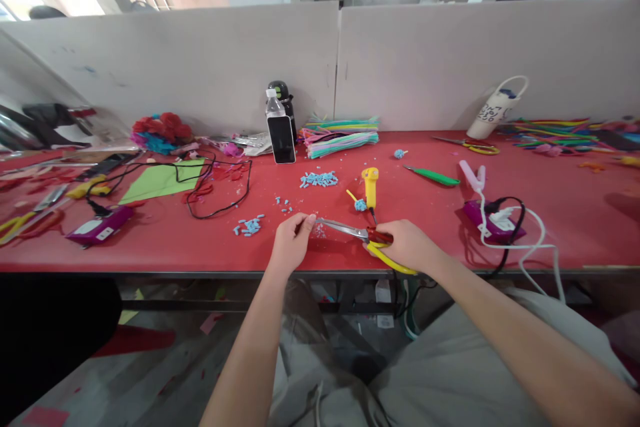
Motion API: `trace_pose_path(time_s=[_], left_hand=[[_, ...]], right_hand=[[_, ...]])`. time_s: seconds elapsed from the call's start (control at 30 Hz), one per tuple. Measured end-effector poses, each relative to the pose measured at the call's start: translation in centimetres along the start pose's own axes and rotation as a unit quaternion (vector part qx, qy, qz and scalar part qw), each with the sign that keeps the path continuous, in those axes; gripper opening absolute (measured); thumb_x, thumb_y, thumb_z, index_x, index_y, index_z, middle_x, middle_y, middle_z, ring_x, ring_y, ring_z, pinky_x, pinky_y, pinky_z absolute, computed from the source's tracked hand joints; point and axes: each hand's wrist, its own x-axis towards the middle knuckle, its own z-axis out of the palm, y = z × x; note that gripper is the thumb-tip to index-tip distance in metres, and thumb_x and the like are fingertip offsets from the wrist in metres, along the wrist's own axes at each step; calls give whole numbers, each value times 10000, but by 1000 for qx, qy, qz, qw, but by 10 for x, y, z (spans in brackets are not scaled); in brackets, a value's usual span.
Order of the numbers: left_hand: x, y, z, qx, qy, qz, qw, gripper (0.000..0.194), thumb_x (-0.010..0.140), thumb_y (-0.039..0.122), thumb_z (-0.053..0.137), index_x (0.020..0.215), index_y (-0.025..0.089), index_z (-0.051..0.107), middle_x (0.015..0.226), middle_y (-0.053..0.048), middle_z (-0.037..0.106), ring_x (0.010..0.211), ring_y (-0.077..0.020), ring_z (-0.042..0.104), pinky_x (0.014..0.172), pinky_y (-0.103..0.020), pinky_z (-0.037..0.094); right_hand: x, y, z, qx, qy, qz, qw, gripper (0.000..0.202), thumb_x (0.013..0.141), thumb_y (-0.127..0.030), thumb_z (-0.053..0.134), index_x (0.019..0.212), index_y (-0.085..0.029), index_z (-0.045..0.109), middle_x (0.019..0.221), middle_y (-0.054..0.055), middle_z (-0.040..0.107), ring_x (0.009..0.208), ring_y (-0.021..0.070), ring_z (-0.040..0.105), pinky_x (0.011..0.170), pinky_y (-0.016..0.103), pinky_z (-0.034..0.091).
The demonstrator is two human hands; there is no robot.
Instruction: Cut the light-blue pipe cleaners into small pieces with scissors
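Observation:
My right hand point(407, 245) is wrapped round the handles of a pair of scissors point(345, 228) with red and yellow grips, the blades pointing left. At the blade tips, my left hand point(291, 240) is closed in a pinch; whatever sits between the fingertips is too small to make out. Pale blue crumbs point(320, 229) lie under the blades. Short light-blue cut pieces form one pile point(319, 179) beyond the hands and a smaller pile point(249, 225) to the left. A yellow glue gun point(370, 187) stands behind the scissors, beside a blue fuzzy ball point(361, 205) on a yellow stem.
A phone point(282, 140) leans on a bottle near the partition point(225, 60). Bundled pipe cleaners point(343, 138) lie alongside. Green tweezers point(435, 177) and a purple power strip point(493, 221) with cables are at right. Another purple power strip point(100, 225) and a black cable lie left.

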Motion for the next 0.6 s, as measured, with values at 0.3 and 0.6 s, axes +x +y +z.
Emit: trace_pose_path(time_s=[0.3, 0.6], left_hand=[[-1, 1, 0, -7, -3, -2, 1000, 379, 892, 460, 443, 672, 164, 529, 589, 22, 462, 582, -108, 434, 561, -227, 325], [0, 2, 0, 2, 0, -5, 1000, 408, 892, 482, 433, 682, 153, 553, 595, 21, 486, 594, -106, 446, 570, -216, 333]], right_hand=[[2, 1, 1, -12, -2, 2, 1000, 320, 776, -514, 555, 671, -222, 631, 610, 22, 618, 531, 131, 499, 497, 239, 246], [1, 1, 0, -3, -6, -4, 1000, 324, 767, -522, 567, 674, -216, 619, 612, 19, 614, 537, 131, 500, 500, 238, 253]])
